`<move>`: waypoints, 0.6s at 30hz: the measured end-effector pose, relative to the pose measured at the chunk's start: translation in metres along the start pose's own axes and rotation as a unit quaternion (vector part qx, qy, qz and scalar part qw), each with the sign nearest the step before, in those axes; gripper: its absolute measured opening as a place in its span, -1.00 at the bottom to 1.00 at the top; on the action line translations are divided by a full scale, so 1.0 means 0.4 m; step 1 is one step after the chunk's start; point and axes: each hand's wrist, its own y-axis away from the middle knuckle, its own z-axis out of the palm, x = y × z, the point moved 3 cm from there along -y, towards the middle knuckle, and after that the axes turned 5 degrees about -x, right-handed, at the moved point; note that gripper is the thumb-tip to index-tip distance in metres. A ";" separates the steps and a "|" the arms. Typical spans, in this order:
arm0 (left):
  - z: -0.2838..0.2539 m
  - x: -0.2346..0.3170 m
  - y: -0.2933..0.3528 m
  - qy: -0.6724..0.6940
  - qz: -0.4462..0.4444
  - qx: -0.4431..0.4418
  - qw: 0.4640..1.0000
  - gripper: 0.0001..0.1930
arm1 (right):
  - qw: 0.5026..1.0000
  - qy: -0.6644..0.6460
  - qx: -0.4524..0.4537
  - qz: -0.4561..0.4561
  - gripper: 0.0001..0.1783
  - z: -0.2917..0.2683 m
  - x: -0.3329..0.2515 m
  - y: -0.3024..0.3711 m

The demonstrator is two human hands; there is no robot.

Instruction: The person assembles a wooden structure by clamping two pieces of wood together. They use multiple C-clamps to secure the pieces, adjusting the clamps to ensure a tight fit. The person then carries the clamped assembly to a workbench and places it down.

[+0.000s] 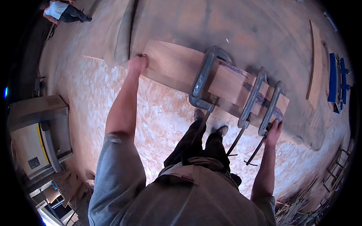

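A long wooden board (171, 62) spans the space before me, slanting down to the right. A shorter piece of wood (226, 86) lies over its right part, with dark purplish patches along it. Three grey C-clamps grip the wood: a large clamp (201, 77) near the middle, a second clamp (253, 96) and a third clamp (272, 107) towards the right end. Their screw rods point down towards my legs. My left hand (138, 64) is closed around the board's left end. At the right end, my right hand (274, 132) grips the board beside the third clamp.
Beneath the board runs a broad brownish surface (264, 37). A long plank (313, 64) and blue metal clamps (337, 83) are at the far right. A boxy machine (37, 109) stands left. Wood scraps (301, 205) lie lower right. Another person (64, 12) is far left.
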 end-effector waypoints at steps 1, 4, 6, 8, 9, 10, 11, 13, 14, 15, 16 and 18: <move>-0.006 0.000 0.018 -0.005 0.004 0.016 1.000 -0.55 | 1.000 0.003 0.012 -0.003 -0.67 -0.005 0.000 -0.001; 0.017 -0.057 0.049 0.043 0.009 0.045 0.998 -0.60 | 0.999 -0.011 -0.028 -0.020 -0.66 -0.051 0.082 -0.030; 0.048 -0.068 0.055 0.091 0.008 0.039 0.995 -0.63 | 1.000 0.008 0.005 -0.009 -0.75 -0.006 0.029 -0.005; 0.050 -0.102 0.022 0.112 0.018 0.019 0.993 -0.65 | 1.000 0.004 -0.016 -0.007 -0.79 0.010 0.009 -0.001; 0.052 -0.168 -0.012 0.135 0.019 0.015 0.991 -0.65 | 0.999 -0.019 -0.036 -0.004 -0.80 0.021 0.010 -0.009; 0.050 -0.186 -0.027 0.072 0.057 0.063 0.994 -0.65 | 0.999 -0.036 -0.039 0.008 -0.84 0.022 0.015 -0.014; 0.058 -0.171 -0.026 0.011 0.101 0.110 0.989 -0.64 | 0.998 -0.046 -0.046 0.010 -0.74 -0.002 0.049 -0.031; 0.080 -0.057 -0.007 0.103 0.077 0.000 0.992 -0.62 | 0.996 -0.077 -0.011 0.034 -0.57 -0.034 0.051 -0.004; 0.077 -0.060 -0.016 0.103 0.056 -0.016 0.993 -0.61 | 0.997 -0.078 -0.014 0.023 -0.50 -0.043 0.058 -0.006; 0.068 -0.098 -0.040 0.105 0.031 -0.032 0.993 -0.60 | 0.997 -0.074 -0.020 0.011 -0.42 -0.052 0.068 -0.008; 0.063 -0.102 -0.050 0.027 0.058 -0.006 0.998 -0.60 | 0.996 -0.055 -0.065 0.022 -0.40 -0.067 0.052 0.000; 0.019 -0.186 -0.093 -0.054 0.067 0.000 0.996 -0.58 | 0.992 -0.009 -0.102 0.073 -0.36 -0.090 0.023 0.035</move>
